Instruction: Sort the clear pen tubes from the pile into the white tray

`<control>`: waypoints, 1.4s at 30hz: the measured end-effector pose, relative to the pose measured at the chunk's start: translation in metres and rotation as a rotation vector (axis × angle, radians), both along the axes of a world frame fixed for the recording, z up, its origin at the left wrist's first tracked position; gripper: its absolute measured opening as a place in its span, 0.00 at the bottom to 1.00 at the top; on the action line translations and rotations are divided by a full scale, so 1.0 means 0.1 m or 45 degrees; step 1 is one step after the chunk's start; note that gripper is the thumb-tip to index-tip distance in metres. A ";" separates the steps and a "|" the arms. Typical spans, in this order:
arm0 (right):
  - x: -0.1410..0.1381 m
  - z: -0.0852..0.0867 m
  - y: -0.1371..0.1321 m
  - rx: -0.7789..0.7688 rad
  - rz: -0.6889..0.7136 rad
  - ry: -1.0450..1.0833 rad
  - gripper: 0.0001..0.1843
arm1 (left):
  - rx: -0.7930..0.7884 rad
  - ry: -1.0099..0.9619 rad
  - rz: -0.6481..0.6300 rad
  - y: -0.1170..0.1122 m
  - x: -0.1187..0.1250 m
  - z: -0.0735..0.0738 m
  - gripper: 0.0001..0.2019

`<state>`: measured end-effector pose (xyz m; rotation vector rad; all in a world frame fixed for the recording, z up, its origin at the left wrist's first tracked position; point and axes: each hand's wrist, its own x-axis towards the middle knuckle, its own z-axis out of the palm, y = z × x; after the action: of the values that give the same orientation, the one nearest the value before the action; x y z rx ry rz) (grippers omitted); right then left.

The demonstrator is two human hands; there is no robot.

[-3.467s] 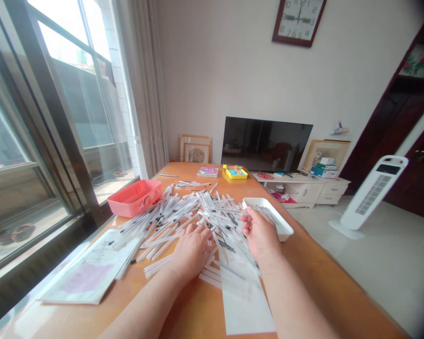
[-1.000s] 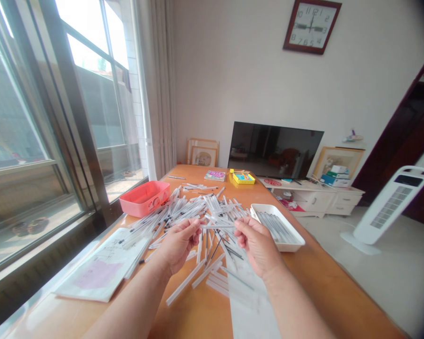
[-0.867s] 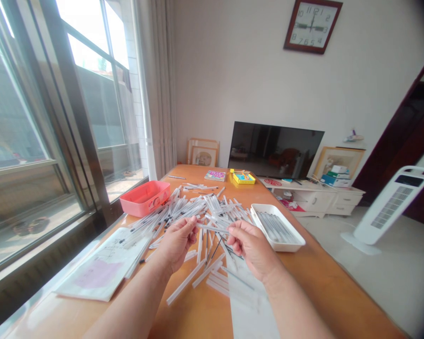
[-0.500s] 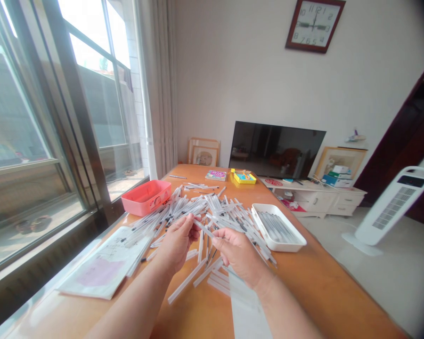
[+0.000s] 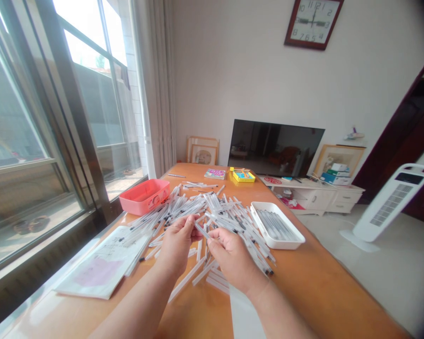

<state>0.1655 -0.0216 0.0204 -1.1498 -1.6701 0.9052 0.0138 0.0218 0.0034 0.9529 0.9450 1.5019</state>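
Note:
A big heap of clear plastic pens and pen parts [image 5: 212, 214] covers the middle of the wooden table [image 5: 325, 287]. My left hand [image 5: 175, 245] and my right hand [image 5: 233, 256] are raised close together just above the near edge of the heap. Both pinch one short clear pen piece [image 5: 200, 230] between their fingertips, left hand at its far end, right hand at its near end. More clear tubes [image 5: 198, 273] lie loose on the table under my hands.
A white tray [image 5: 265, 235] with finished pens sits right of the heap. A pink bin [image 5: 144, 196] stands at the left, papers [image 5: 99, 263] at the near left, a white sheet [image 5: 245, 320] near me. Small books [image 5: 243, 175] lie at the far end.
My hands lifted from the heap with a pen piece. The right hand has since moved left toward the left hand, so the gap between them has closed on the piece.

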 end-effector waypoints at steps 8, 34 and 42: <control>0.03 0.03 0.00 -0.009 0.000 -0.050 0.10 | -0.018 -0.004 0.009 0.00 -0.02 0.00 0.21; -0.10 -0.02 -0.09 0.247 -0.193 -0.422 0.09 | -0.064 -0.056 0.109 -0.05 0.14 -0.03 0.24; -0.10 -0.06 -0.06 0.249 -0.202 -0.420 0.09 | -0.079 -0.041 0.113 -0.04 0.16 -0.07 0.26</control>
<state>0.1560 -0.0278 0.0142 -1.3252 -1.8506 0.4579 0.0299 0.0174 -0.0036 0.8495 1.0167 1.5484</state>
